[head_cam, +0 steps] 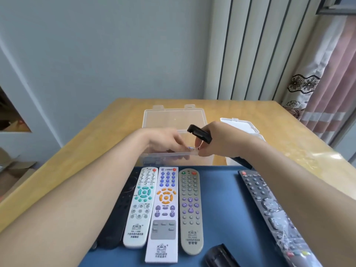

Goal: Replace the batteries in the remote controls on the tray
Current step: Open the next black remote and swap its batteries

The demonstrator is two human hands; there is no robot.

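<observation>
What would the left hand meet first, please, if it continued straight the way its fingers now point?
Probably the right hand, which grips a black remote: the left hand, pinching what looks like a battery, points straight at its fingers, though depth is unclear.

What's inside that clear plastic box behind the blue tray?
The clear box shows only faint dark shapes through its front wall, unidentifiable. The left hand, pinching a small silvery item, and right hand, gripping a black remote, cover most of the opening.
</observation>
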